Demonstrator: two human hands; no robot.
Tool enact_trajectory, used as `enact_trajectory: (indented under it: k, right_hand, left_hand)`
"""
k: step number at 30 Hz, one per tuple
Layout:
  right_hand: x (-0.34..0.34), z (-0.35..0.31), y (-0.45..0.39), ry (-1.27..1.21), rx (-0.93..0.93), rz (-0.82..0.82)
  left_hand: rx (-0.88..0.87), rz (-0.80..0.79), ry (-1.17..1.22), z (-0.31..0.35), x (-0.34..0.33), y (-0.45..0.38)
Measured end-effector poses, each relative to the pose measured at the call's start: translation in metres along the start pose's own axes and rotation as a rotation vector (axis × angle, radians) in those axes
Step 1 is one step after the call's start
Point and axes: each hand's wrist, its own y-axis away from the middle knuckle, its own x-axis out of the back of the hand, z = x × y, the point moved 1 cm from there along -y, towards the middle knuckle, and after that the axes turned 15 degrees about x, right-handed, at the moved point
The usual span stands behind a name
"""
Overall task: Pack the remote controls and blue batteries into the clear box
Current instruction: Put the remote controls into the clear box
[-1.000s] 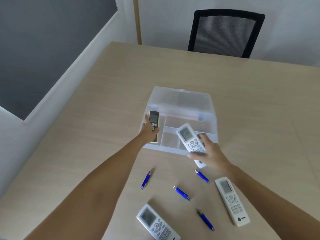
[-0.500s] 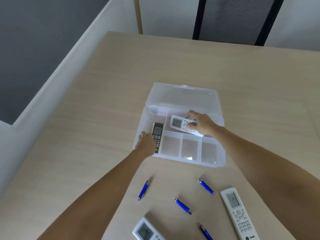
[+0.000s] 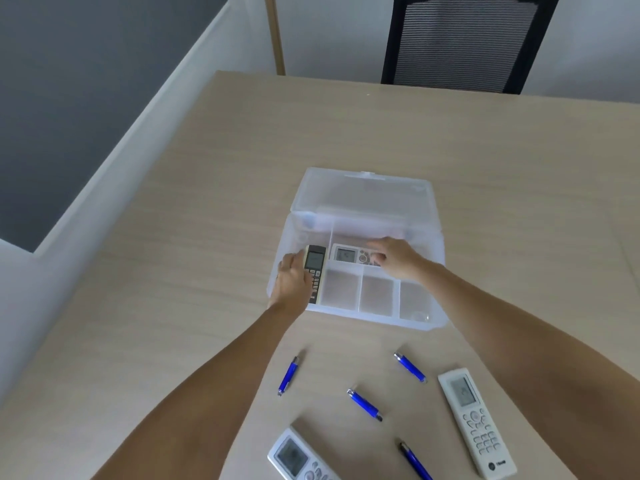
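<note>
The clear box (image 3: 437, 237) lies open mid-table, its lid folded back. My left hand (image 3: 291, 280) holds a small dark remote (image 3: 315, 268) down in the box's left compartment. My right hand (image 3: 394, 256) rests on a white remote (image 3: 346, 254) lying crosswise in the long rear compartment. Two more white remotes lie on the table near me: one (image 3: 474, 420) at the right, one (image 3: 298, 459) at the bottom edge. Several blue batteries are scattered between them: (image 3: 288, 375), (image 3: 410, 367), (image 3: 365, 405), (image 3: 415, 462).
The three small front compartments (image 3: 377, 294) of the box hold nothing. A black mesh chair (image 3: 464, 43) stands at the table's far edge. A white wall ledge (image 3: 114, 150) runs along the left side of the wooden table (image 3: 207, 237).
Both hands moved forward and down into the box. The dark remote went into the left compartment and the white remote turned sideways into the rear compartment.
</note>
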Motion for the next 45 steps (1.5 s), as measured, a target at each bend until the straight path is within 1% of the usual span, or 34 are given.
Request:
enact_trajectory:
  k: [2,4,5,6,7,8,10,11,13,14,16,19,21,23,25,28,30,31,32,34,36,38,40,43,45]
  right_hand:
    - [0.002,0.000,0.032,-0.019,0.047,0.214]
    - [-0.003,0.006,0.076,-0.012,0.074,0.411]
    - [-0.009,0.010,0.103,0.009,0.050,0.481]
    - [-0.019,0.019,0.129,0.029,0.004,0.504]
    - [-0.028,0.027,0.156,0.035,-0.059,0.478]
    - [-0.041,0.035,0.180,0.028,-0.139,0.400]
    - [-0.069,0.051,0.220,0.020,-0.313,0.205]
    - [-0.083,0.056,0.235,0.010,-0.388,0.149]
    - [-0.106,0.059,0.255,-0.013,-0.489,0.102]
    - [-0.115,0.058,0.262,-0.005,-0.516,0.073]
    - [-0.128,0.059,0.268,0.025,-0.564,0.036]
    - [-0.133,0.059,0.267,-0.023,-0.631,0.074]
    - [-0.129,0.056,0.266,-0.093,-0.659,0.120]
    - [-0.116,0.056,0.265,-0.235,-0.695,0.207]
    - [-0.094,0.055,0.264,-0.420,-0.687,0.324]
    - [-0.053,0.051,0.253,-0.609,-0.569,0.507]
    - [-0.022,0.043,0.235,-0.662,-0.495,0.615]
    - [-0.006,0.036,0.223,-0.668,-0.436,0.620]
    - [0.007,0.031,0.209,-0.678,-0.372,0.603]
    - [0.025,0.023,0.177,-0.712,-0.284,0.547]
    - [0.035,0.018,0.139,-0.715,-0.231,0.480]
    - [0.041,0.017,0.101,-0.669,-0.193,0.427]
    - [0.042,0.019,0.066,-0.601,-0.192,0.398]
    - [0.038,0.021,0.022,-0.516,-0.159,0.315]
    - [0.030,0.026,-0.001,-0.490,-0.145,0.250]
  left_hand:
    - [-0.173,0.028,0.050,-0.008,0.005,0.017]
    - [-0.382,0.037,0.018,-0.022,0.007,0.041]
    - [-0.486,0.007,-0.014,-0.031,0.008,0.056]
    - [-0.584,-0.060,-0.045,-0.043,0.009,0.073]
    - [-0.669,-0.157,-0.075,-0.054,0.008,0.089]
    - [-0.727,-0.275,-0.119,-0.066,0.007,0.105]
    - [-0.734,-0.518,-0.283,-0.088,0.002,0.133]
    - [-0.714,-0.610,-0.384,-0.096,-0.002,0.145]
    - [-0.701,-0.707,-0.545,-0.107,-0.010,0.163]
    - [-0.714,-0.730,-0.613,-0.109,-0.013,0.170]
    - [-0.766,-0.721,-0.703,-0.111,-0.017,0.177]
    - [-0.787,-0.673,-0.748,-0.110,-0.023,0.179]
    - [-0.724,-0.705,-0.719,-0.109,-0.023,0.179]
    - [-0.632,-0.739,-0.596,-0.102,-0.016,0.175]
    - [-0.588,-0.709,-0.427,-0.091,-0.003,0.165]
    - [-0.445,-0.599,-0.042,-0.063,0.021,0.140]
    - [-0.310,-0.475,0.165,-0.042,0.031,0.117]
    - [-0.234,-0.382,0.226,-0.031,0.034,0.105]
    - [-0.183,-0.294,0.282,-0.021,0.036,0.094]
    - [-0.118,-0.189,0.386,-0.006,0.035,0.072]
    - [-0.066,-0.147,0.465,0.000,0.027,0.054]
    - [-0.027,-0.093,0.495,0.001,0.018,0.041]
    - [0.006,-0.046,0.500,0.000,0.012,0.032]
    - [-0.018,0.008,0.503,-0.003,0.003,0.024]
    - [-0.043,0.008,0.507,-0.006,-0.002,0.020]
